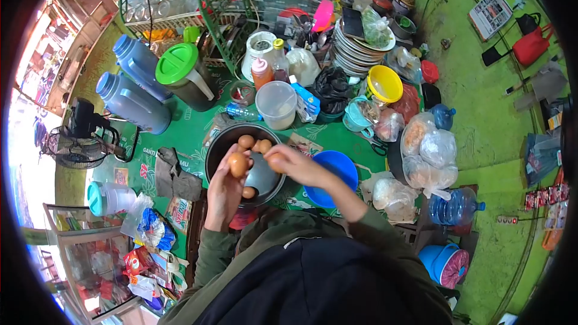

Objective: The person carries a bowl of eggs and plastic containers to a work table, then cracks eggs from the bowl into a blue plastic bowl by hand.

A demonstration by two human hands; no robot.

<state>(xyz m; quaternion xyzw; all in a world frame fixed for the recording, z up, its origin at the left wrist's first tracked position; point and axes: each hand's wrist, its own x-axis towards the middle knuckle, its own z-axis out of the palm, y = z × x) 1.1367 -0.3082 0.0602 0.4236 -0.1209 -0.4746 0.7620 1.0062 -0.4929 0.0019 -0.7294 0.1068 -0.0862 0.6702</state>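
A brown egg (238, 165) is held upright in the fingers of my left hand (221, 188), over the left side of a metal pot (212, 151). My right hand (302, 167) grips another egg (277, 162) above the pot's right side, its fingers partly covering the shell. The two held eggs are apart. Inside the pot, several brown eggs (246, 141) lie near the far wall, and a single egg (248, 192) rests by the near wall. Right of the pot, under my right forearm, stands a blue basin (337, 171).
Behind the pot are a clear plastic tub (276, 106) and a water bottle (241, 112). A green-lidded pitcher (183, 75) and blue flasks (133, 105) stand back left. Stacked plates (355, 54), a yellow bucket (384, 84) and plastic bags (430, 150) crowd the right. A grey cloth (176, 177) lies left.
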